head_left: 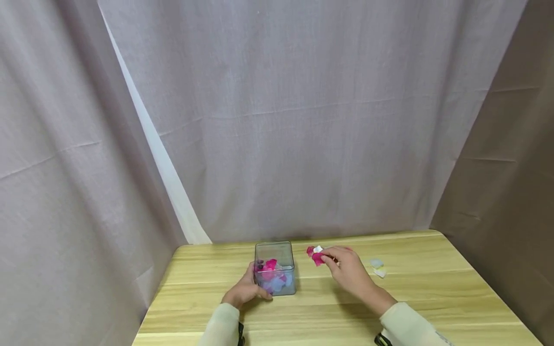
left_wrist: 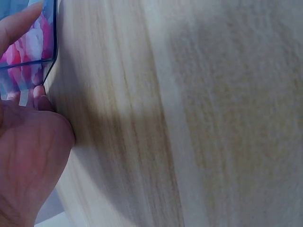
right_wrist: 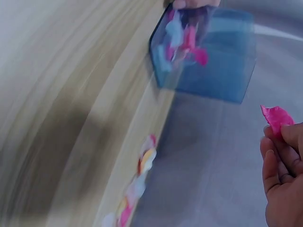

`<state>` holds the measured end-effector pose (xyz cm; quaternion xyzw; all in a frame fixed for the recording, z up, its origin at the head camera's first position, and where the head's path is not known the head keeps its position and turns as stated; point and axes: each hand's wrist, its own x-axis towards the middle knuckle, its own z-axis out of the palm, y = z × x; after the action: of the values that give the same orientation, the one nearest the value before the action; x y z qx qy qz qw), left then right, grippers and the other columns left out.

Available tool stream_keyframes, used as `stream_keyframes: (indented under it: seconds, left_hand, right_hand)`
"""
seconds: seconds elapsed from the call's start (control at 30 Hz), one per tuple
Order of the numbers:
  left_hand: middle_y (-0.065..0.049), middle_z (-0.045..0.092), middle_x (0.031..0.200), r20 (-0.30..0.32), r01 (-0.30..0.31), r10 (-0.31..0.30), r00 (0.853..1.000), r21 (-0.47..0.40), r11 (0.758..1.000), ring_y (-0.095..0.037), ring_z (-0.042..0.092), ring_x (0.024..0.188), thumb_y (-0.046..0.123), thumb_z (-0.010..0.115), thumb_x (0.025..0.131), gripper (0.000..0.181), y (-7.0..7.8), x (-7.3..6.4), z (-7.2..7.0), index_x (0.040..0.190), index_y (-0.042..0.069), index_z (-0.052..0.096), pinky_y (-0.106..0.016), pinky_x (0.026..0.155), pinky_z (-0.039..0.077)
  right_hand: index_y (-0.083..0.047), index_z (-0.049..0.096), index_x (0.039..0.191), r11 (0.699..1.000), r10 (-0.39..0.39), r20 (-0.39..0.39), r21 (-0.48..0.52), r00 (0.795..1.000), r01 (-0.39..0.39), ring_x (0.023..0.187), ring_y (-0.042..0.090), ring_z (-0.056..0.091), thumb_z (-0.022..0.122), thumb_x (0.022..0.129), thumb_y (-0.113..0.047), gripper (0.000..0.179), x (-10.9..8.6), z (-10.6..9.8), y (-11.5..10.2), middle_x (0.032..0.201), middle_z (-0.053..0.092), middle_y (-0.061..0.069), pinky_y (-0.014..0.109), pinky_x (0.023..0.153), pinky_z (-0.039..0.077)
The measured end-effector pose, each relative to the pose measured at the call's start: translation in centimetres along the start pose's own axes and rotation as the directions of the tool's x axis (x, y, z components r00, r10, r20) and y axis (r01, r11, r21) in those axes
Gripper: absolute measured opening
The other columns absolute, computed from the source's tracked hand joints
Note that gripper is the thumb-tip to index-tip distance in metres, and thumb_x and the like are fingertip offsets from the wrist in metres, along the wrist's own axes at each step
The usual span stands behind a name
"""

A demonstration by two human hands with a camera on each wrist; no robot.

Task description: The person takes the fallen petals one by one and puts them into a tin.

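A clear, smoke-tinted plastic box [head_left: 274, 251] stands on the table, with pink, white and bluish petals [head_left: 277, 282] heaped in its lower part. My left hand [head_left: 246, 290] grips the box at its left side, thumb along the front near the bottom. In the left wrist view, that hand [left_wrist: 35, 146] wraps a corner of the box. To the right of the box, my right hand [head_left: 352, 274] pinches a bright pink petal [right_wrist: 277, 117] between thumb and fingertips. Behind this petal lie a white petal [head_left: 318, 249] and a pinkish one [head_left: 309, 251].
Two pale petals [head_left: 377, 263] lie on the wooden table [head_left: 433, 288] to the right of my right hand. A row of mixed petals [right_wrist: 135, 189] shows in the right wrist view. Grey curtain [head_left: 303, 144] hangs behind the table's far edge and at both sides.
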<state>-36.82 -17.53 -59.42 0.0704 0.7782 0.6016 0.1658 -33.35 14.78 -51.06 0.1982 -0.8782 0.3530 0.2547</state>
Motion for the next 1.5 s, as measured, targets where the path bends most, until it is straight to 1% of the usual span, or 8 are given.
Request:
stream_keyframes:
  seconds: [0.3,0.43,0.57,0.73,0.93,1.1,1.27,1.5]
  left_hand:
    - [-0.027,0.030,0.171,-0.007,0.000,0.000,1.000,-0.025,1.000,-0.052,0.023,0.159,-0.007,0.086,0.061,0.121,0.0,0.1,0.1,0.164,0.013,0.024,-0.076,0.129,0.004]
    - [-0.025,0.036,0.168,-0.004,-0.007,0.006,1.000,-0.032,0.999,-0.050,0.029,0.156,-0.006,0.087,0.061,0.120,-0.4,0.3,0.1,0.163,0.014,0.026,-0.076,0.129,0.005]
    - [-0.023,0.043,0.163,-0.004,-0.013,0.013,1.000,-0.020,1.000,-0.048,0.035,0.152,-0.005,0.088,0.061,0.118,-0.2,0.2,-0.2,0.161,0.013,0.027,-0.076,0.129,0.008]
    - [-0.022,0.042,0.163,-0.012,0.009,-0.009,1.000,-0.024,1.000,-0.046,0.035,0.152,-0.003,0.089,0.061,0.119,0.2,0.1,-0.2,0.161,0.012,0.027,-0.075,0.129,0.009]
    - [-0.022,0.042,0.163,-0.007,0.001,-0.001,1.000,-0.001,1.000,-0.045,0.034,0.153,0.001,0.089,0.062,0.117,0.4,0.5,-0.1,0.160,0.012,0.027,-0.075,0.129,0.009]
    - [-0.019,0.043,0.163,-0.004,0.011,-0.011,1.000,0.011,1.000,-0.043,0.036,0.152,0.002,0.090,0.062,0.117,0.2,0.5,0.0,0.160,0.014,0.028,-0.075,0.129,0.011]
    - [-0.022,0.040,0.165,-0.020,0.007,-0.007,1.000,0.021,1.000,-0.044,0.035,0.153,0.002,0.090,0.062,0.119,0.2,0.5,0.0,0.162,0.012,0.026,-0.074,0.130,0.012]
    - [-0.021,0.041,0.165,-0.020,0.013,-0.012,1.000,0.022,1.000,-0.042,0.039,0.151,0.000,0.090,0.062,0.123,0.4,0.4,0.1,0.164,0.010,0.022,-0.070,0.131,0.016]
  right_hand:
    - [-0.011,0.082,0.106,0.992,0.059,0.045,0.109,0.997,-0.064,0.082,0.004,0.066,0.077,0.095,-0.006,0.013,1.8,2.6,-2.4,0.094,0.081,-0.003,0.024,0.073,0.059]
    - [-0.013,0.081,0.105,0.979,0.130,0.087,0.147,0.988,-0.141,0.078,0.001,0.063,0.075,0.097,-0.007,0.013,2.7,4.3,-2.8,0.088,0.078,-0.006,0.023,0.073,0.057]
    - [-0.013,0.081,0.101,0.979,0.131,0.093,0.147,0.987,-0.144,0.076,0.004,0.062,0.074,0.096,-0.006,0.011,4.2,6.0,-3.8,0.085,0.076,-0.004,0.022,0.071,0.055]
    - [-0.011,0.080,0.099,0.991,0.057,0.141,0.110,0.988,-0.073,0.079,0.010,0.063,0.071,0.097,-0.005,0.011,6.0,8.0,-4.9,0.093,0.079,0.003,0.024,0.071,0.054]
    - [-0.011,0.080,0.103,0.996,0.036,0.236,0.071,0.971,-0.054,0.085,0.011,0.066,0.066,0.101,-0.007,0.015,7.2,9.7,-5.7,0.100,0.081,0.003,0.028,0.076,0.057]
    - [-0.010,0.081,0.102,0.996,0.061,0.296,0.047,0.953,-0.078,0.081,0.012,0.066,0.063,0.099,-0.008,0.018,7.4,11.2,-5.9,0.098,0.081,0.004,0.028,0.071,0.056]
    - [-0.013,0.081,0.100,0.993,0.113,0.292,-0.076,0.950,-0.094,0.081,0.014,0.068,0.067,0.095,-0.009,0.015,7.4,12.4,-6.0,0.094,0.081,0.001,0.033,0.072,0.057]
    - [-0.018,0.081,0.103,0.973,0.184,0.336,-0.193,0.924,-0.124,0.077,0.012,0.060,0.070,0.095,-0.017,0.014,7.5,12.4,-6.4,0.090,0.077,-0.004,0.033,0.070,0.054]
